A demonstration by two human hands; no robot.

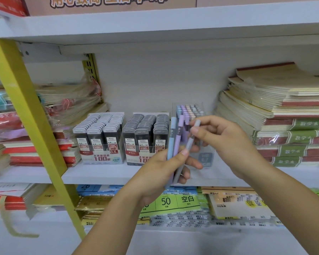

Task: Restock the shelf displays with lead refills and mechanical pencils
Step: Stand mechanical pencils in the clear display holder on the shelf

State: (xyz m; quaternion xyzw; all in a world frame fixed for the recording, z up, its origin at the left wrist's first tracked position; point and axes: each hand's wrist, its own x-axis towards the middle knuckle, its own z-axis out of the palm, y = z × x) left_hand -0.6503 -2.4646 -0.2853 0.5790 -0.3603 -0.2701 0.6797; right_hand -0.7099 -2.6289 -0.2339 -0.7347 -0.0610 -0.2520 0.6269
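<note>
A person stands at a white shelf (99, 173), both hands raised in front of the pencil display. The left hand (164, 168) is curled round a small bunch of mechanical pencils held roughly upright: a blue pencil (171, 138) on the left, a purple pencil (178, 138) touching it, and a grey pencil (191, 141) tilted to the right, with the thumb laid across their barrels. The right hand (225, 138) pinches the upper part of the grey pencil between thumb and fingertips, while the lower part sits in the left hand's grip.

Just behind the hands, at the far side of the shelf, stands a clear pencil holder (203, 111) packed with pastel pencils, caps up. To its left are two display boxes of lead refills, side by side: the 0.7 box (145, 138) next to the holder and the 0.5 box (101, 140) further left, both full of dark cases in rows.

A tall stack of notebooks (284, 111) fills the right end of the shelf, and plastic-wrapped notebooks (68, 102) lie at the left. A yellow upright (26, 111) slants across the left foreground. Paper pads (173, 201) lie on the shelf below.
</note>
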